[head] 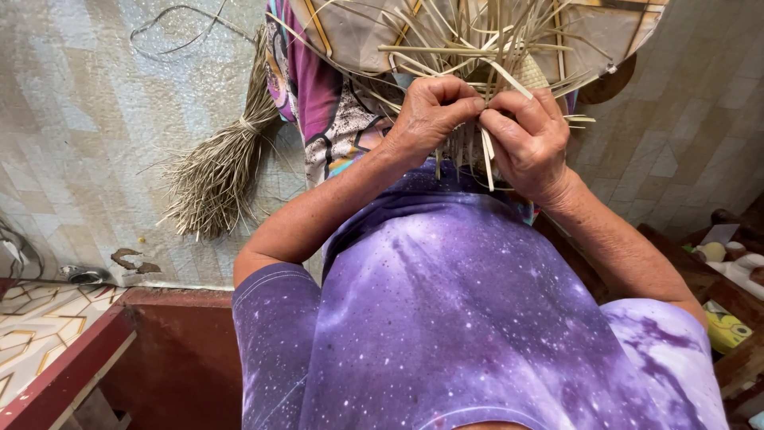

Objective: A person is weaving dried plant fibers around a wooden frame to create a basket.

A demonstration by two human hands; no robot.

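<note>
A: What lay farthest out to the left of the hands?

B: A tied bundle of dry fibres [219, 163] lay on the pale tiled floor [79, 119], well apart from the left hand and lower than it in the view. Its bound end pointed up toward a loose loop of thin cord [179, 32]. Down in the corner, far below the left hand, ran a dark red ledge [72, 374].

A: And the left hand itself?

B: The left hand [430, 115] was curled closed, knuckles up, fingers and thumb pinching pale straw strips [446, 44] at the edge of the woven piece [525, 76]. Its forearm ran down and leftward to a purple speckled shirt [477, 318].

A: Where was the weaving?

B: Directly above and between both hands, touching them. Loose strips fanned up and outward from the hands, and a few hung down in the gap between them. How far the finished weave went I couldn't tell; the strips hid most of it. Behind it was patterned pink and purple cloth [318, 103], just left of the left hand.

A: The right hand?

B: The right hand [529, 139] was just beside the left, fingertips nearly meeting. It was closed too, fingers bent down over the strips, gripping them at the same edge.

A: Anything farther right?

B: A dark wooden shelf [716, 279] stood well below and right of the right hand, holding small pale objects too blurred to name, with something yellow [726, 328] beneath.
</note>
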